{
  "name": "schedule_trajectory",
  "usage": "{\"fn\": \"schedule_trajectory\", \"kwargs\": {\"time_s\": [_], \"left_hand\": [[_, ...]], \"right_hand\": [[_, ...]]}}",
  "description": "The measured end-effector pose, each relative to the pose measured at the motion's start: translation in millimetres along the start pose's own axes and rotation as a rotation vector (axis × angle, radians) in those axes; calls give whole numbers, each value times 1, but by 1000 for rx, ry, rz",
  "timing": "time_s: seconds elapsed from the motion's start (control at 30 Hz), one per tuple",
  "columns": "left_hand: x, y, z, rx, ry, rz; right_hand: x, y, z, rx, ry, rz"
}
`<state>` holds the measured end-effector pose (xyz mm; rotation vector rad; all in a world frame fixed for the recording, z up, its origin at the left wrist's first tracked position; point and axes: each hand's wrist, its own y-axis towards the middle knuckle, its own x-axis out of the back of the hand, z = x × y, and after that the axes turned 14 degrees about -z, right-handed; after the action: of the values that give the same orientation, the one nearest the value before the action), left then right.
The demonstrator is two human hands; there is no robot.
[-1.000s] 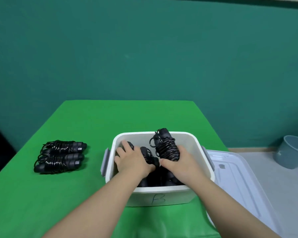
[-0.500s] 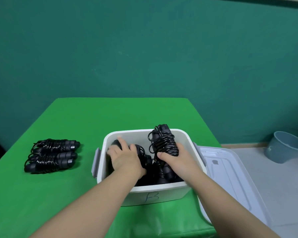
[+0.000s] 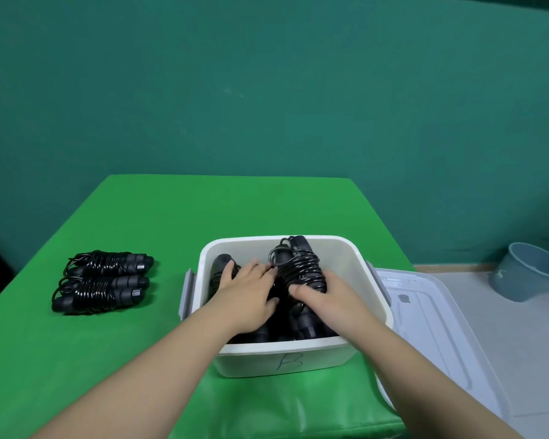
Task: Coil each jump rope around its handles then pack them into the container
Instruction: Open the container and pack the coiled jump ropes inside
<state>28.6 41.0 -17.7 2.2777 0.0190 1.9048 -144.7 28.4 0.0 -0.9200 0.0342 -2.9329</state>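
Jump rope bundle [image 3: 300, 267], coiled black, stands tilted in white container [image 3: 286, 353] marked "B", top poking above rim. Right hand [image 3: 325, 296] grip wrapped round its lower part. Left hand [image 3: 246, 291] lies fingers extended, flat on packed ropes [image 3: 221, 264] beside it. Two coiled ropes [image 3: 100, 282] lie on green bench [image 3: 203, 210], well left of container. Lid [image 3: 431, 324] just right of container.

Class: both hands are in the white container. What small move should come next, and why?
Probably lower the coiled jump rope that the right hand grips flat beside the ropes under the left hand. It stands tilted, poking above the container rim, and two coiled ropes wait on the table.
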Motion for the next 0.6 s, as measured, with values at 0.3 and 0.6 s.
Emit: {"fn": "schedule_trajectory", "kwargs": {"time_s": [0.3,0.6], "left_hand": [[0,15,-10,145,-92,-139],[-2,32,-22,80,-213,-8]], "right_hand": [[9,6,-6,-150,112,57],[18,3,-4,-227,377,44]]}}
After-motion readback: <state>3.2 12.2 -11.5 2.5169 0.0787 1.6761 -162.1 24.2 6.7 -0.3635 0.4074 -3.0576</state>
